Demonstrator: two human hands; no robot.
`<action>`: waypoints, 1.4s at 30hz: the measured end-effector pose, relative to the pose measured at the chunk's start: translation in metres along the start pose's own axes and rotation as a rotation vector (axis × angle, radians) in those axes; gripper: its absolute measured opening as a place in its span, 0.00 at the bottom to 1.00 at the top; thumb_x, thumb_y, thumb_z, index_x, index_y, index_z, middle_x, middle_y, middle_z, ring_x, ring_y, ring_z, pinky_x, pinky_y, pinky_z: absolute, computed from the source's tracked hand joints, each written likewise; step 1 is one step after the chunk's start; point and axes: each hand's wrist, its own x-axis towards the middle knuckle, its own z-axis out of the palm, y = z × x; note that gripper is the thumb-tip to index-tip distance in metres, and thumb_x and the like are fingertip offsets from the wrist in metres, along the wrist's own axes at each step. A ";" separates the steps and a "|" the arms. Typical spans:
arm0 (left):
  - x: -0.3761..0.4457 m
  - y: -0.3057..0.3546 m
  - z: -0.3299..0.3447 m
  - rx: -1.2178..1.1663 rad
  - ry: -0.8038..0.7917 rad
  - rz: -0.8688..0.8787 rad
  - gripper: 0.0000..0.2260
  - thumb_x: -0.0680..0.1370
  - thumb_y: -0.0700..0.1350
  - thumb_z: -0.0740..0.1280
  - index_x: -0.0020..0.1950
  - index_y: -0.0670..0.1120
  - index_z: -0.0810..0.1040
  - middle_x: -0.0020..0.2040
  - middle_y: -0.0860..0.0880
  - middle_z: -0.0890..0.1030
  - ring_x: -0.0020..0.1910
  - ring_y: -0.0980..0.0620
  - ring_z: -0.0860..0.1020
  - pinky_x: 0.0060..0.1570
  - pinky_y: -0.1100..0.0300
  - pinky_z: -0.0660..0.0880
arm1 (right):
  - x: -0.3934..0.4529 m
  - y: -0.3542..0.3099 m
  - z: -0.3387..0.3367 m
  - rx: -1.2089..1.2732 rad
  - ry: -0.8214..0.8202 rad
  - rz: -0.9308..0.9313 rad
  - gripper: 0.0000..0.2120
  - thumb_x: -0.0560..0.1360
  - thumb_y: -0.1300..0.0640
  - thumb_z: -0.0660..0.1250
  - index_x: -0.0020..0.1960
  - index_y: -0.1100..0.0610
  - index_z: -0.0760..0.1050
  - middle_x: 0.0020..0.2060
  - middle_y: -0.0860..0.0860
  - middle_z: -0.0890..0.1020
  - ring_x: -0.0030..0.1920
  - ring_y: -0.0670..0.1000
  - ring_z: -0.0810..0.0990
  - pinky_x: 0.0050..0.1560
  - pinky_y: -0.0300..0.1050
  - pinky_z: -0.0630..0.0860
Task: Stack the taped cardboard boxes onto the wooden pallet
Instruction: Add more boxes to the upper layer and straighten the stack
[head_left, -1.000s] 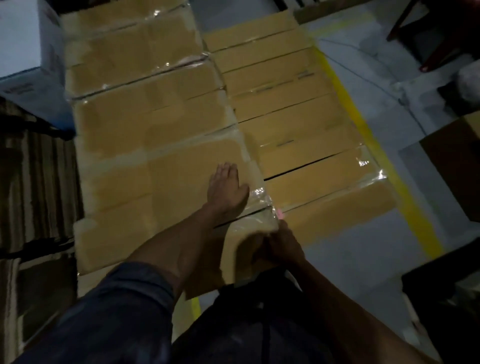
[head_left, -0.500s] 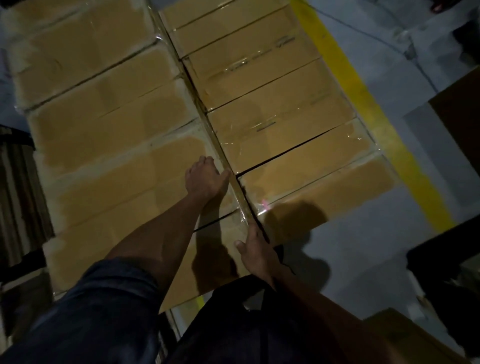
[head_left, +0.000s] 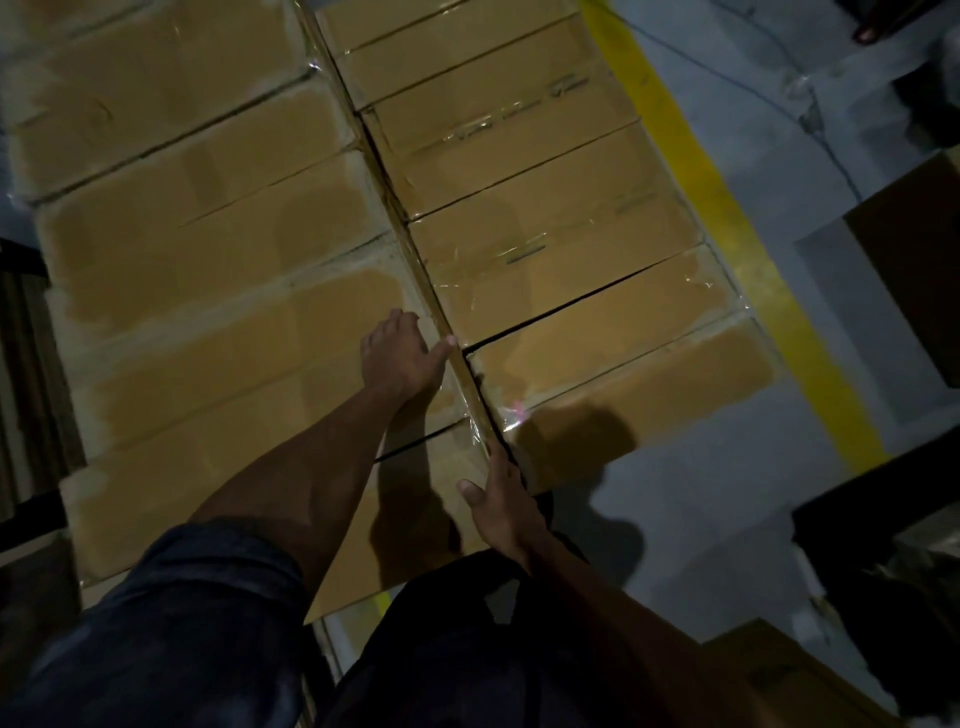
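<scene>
My left hand (head_left: 400, 353) lies flat and open on the near box (head_left: 234, 395), right hand (head_left: 501, 506) open against its corner edge — I'd shove evenly so it seats flush with the lower row (head_left: 587, 322).

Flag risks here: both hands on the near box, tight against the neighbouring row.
1. The right hand sits at the narrow seam between the near box and the lower right-hand row; fingers could get pinched if the box slides over.
2. The left hand only lies flat on glossy tape, so it may slip.
3. Dim light hides edges.
</scene>
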 end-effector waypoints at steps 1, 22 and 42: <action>-0.001 0.000 -0.001 -0.010 0.012 0.002 0.34 0.76 0.68 0.59 0.71 0.43 0.67 0.70 0.42 0.70 0.68 0.41 0.69 0.69 0.42 0.64 | -0.002 -0.001 0.001 0.007 0.015 0.010 0.33 0.81 0.48 0.63 0.80 0.49 0.49 0.77 0.54 0.60 0.75 0.58 0.64 0.70 0.56 0.65; -0.004 0.010 -0.002 0.036 0.023 -0.007 0.32 0.78 0.66 0.57 0.71 0.42 0.66 0.71 0.42 0.68 0.71 0.41 0.65 0.69 0.45 0.59 | -0.002 -0.006 0.019 0.007 0.215 0.195 0.22 0.72 0.37 0.60 0.62 0.44 0.65 0.53 0.50 0.79 0.47 0.58 0.83 0.47 0.60 0.82; 0.002 0.008 0.000 0.013 -0.006 -0.047 0.32 0.78 0.62 0.59 0.73 0.41 0.63 0.72 0.41 0.68 0.71 0.41 0.66 0.71 0.43 0.59 | -0.003 -0.008 0.012 -0.049 0.162 0.127 0.24 0.80 0.49 0.65 0.72 0.55 0.64 0.66 0.56 0.74 0.65 0.60 0.74 0.62 0.55 0.72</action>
